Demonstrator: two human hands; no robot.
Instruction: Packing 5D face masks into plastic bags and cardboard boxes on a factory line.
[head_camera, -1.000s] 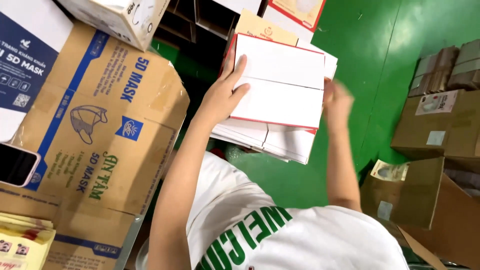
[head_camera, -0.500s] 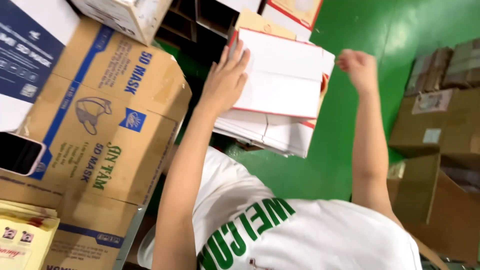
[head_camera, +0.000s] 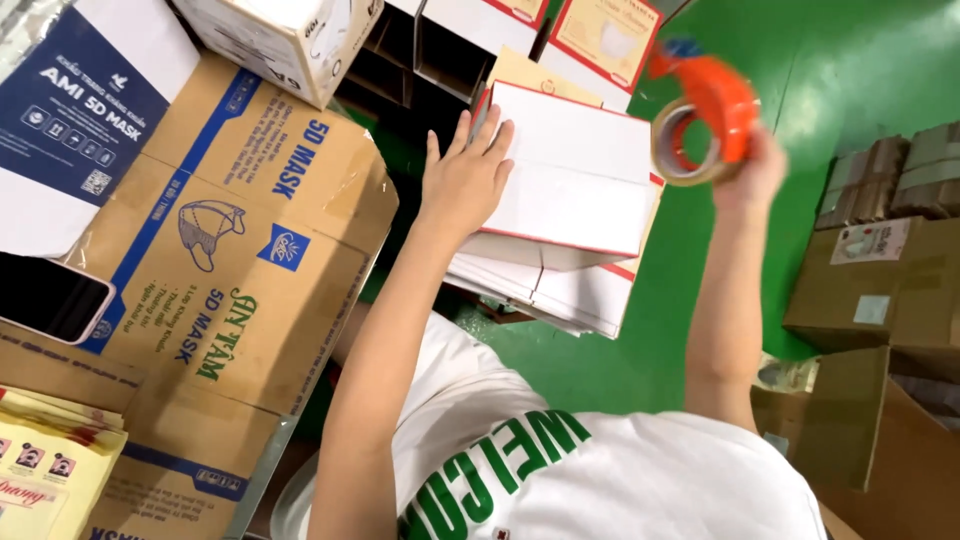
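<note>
Left hand (head_camera: 462, 182) flat, fingers spread, pressing white red-edged box (head_camera: 575, 170) atop stack of flat cartons (head_camera: 555, 285). Right hand (head_camera: 752, 170) raised beside box, grip closed around orange tape dispenser (head_camera: 705, 115), clear of box.

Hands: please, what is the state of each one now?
Left hand: open, flat on the white red-edged folded carton.
Right hand: closed, holding the orange tape dispenser.

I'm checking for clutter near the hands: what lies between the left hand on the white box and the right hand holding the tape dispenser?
Head view: only the white box's top lies between left hand and right hand holding the orange tape dispenser.
</note>
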